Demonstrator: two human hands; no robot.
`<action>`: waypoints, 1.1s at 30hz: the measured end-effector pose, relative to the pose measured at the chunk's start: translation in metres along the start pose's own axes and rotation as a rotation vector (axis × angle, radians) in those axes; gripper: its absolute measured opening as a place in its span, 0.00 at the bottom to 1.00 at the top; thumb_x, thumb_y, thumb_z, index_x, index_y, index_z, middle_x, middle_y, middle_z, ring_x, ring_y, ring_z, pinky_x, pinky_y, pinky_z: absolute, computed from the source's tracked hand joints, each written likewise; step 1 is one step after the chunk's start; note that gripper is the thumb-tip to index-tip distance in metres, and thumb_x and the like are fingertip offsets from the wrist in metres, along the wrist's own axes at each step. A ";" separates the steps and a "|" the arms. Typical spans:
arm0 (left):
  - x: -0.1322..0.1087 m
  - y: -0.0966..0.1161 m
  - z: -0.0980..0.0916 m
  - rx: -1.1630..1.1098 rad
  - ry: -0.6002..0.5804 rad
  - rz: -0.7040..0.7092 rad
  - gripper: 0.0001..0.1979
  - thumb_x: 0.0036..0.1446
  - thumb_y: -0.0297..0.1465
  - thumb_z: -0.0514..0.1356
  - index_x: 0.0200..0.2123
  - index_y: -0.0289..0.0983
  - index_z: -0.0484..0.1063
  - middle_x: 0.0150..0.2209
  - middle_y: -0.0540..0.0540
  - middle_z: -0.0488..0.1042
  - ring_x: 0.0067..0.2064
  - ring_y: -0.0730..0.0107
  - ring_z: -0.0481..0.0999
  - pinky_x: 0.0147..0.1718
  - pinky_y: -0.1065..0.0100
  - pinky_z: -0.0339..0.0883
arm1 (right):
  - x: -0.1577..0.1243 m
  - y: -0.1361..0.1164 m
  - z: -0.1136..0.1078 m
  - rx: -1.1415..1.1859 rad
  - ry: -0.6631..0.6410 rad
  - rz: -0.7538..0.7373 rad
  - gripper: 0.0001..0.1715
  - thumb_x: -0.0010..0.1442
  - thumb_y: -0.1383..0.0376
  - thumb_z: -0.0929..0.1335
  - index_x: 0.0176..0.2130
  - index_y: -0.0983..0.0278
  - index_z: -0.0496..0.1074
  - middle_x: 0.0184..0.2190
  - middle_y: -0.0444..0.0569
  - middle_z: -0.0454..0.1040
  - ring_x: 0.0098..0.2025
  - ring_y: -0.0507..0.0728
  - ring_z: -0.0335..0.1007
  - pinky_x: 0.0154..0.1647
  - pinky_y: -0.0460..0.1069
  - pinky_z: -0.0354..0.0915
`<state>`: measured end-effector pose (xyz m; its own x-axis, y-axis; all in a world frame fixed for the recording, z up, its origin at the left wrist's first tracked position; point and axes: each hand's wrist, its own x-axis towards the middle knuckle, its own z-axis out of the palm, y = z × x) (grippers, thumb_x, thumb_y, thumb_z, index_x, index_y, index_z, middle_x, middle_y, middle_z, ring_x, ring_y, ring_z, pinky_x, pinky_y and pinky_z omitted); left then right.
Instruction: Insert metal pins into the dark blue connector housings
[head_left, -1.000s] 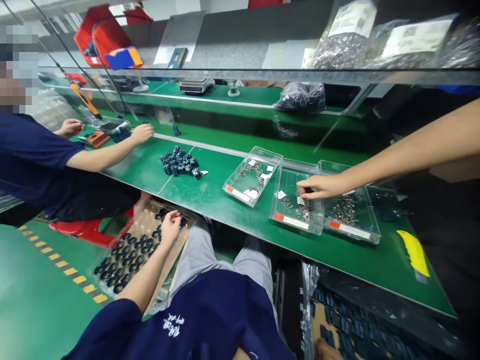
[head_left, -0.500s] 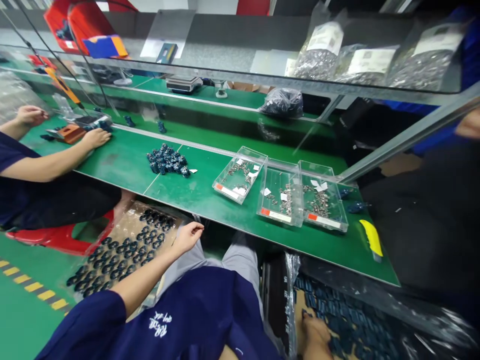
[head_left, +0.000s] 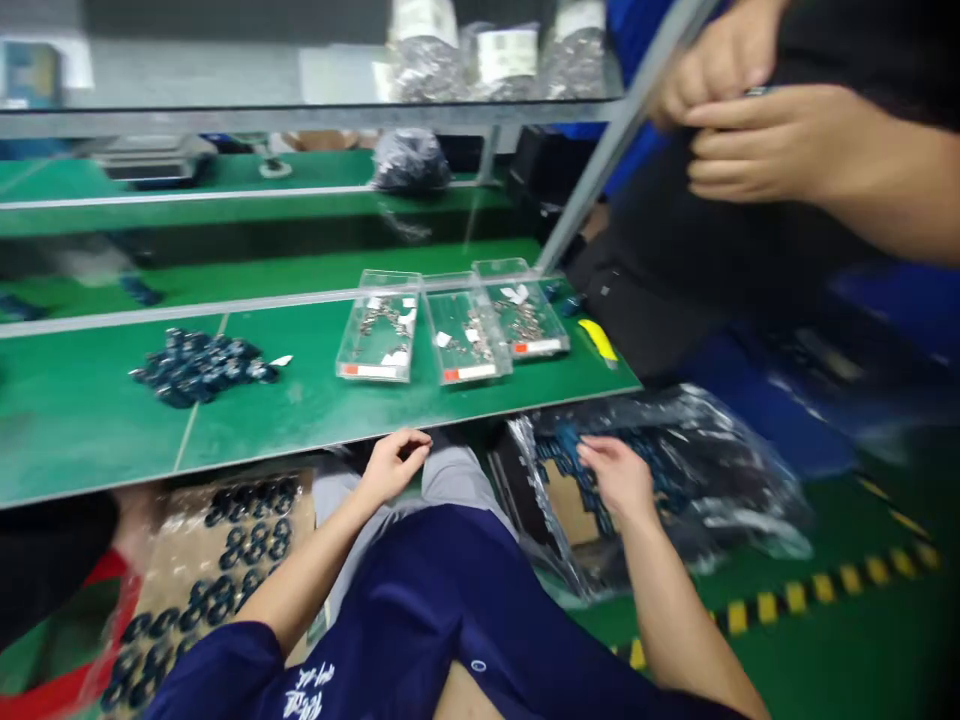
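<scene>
My left hand (head_left: 394,465) hangs just below the front edge of the green workbench (head_left: 90,420), above my lap, with its fingers loosely curled and nothing visible in them. My right hand (head_left: 615,478) reaches down into a clear plastic bag (head_left: 712,470) on a cardboard box, among dark blue parts. Its fingertips are partly hidden by those parts. Left of my lap lies a cardboard-backed sheet of dark rings (head_left: 225,560).
On the bench are a heap of dark blue parts (head_left: 202,368) and several transparent trays of small metal parts (head_left: 466,345), with a yellow utility knife (head_left: 598,340) beyond them. A co-worker's hands (head_left: 727,130) are at the upper right, past a metal shelf post (head_left: 615,140).
The view has swung right. My left hand has moved off the sheet of rings to above my lap. My right hand has moved from the bottom edge into the bag.
</scene>
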<state>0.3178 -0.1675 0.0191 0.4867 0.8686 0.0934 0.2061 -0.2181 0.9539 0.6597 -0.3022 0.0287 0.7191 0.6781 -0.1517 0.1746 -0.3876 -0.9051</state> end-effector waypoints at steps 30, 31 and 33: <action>0.023 0.003 -0.029 -0.493 0.382 -0.299 0.28 0.50 0.35 0.67 0.55 0.34 0.70 0.44 0.40 0.80 0.47 0.60 0.80 0.50 0.56 0.73 | 0.186 -0.165 0.221 -1.053 -0.597 -0.615 0.08 0.58 0.71 0.70 0.39 0.66 0.79 0.40 0.54 0.79 0.45 0.58 0.73 0.45 0.47 0.64; 0.022 0.002 -0.029 -0.496 0.390 -0.312 0.28 0.50 0.35 0.67 0.54 0.34 0.70 0.44 0.40 0.80 0.47 0.60 0.79 0.51 0.55 0.73 | 0.189 -0.159 0.225 -1.076 -0.615 -0.592 0.08 0.55 0.72 0.72 0.38 0.67 0.79 0.38 0.54 0.80 0.44 0.59 0.74 0.44 0.46 0.64; 0.021 -0.001 -0.028 -0.500 0.394 -0.337 0.28 0.50 0.34 0.67 0.54 0.34 0.70 0.43 0.41 0.80 0.47 0.60 0.80 0.51 0.55 0.72 | 0.191 -0.149 0.228 -1.126 -0.638 -0.565 0.08 0.55 0.72 0.72 0.38 0.67 0.79 0.38 0.56 0.79 0.44 0.59 0.74 0.44 0.46 0.65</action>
<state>0.3037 -0.1366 0.0283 0.1035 0.9694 -0.2228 -0.1680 0.2378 0.9567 0.6175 0.0276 0.0445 0.0016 0.9520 -0.3060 0.9871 -0.0505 -0.1521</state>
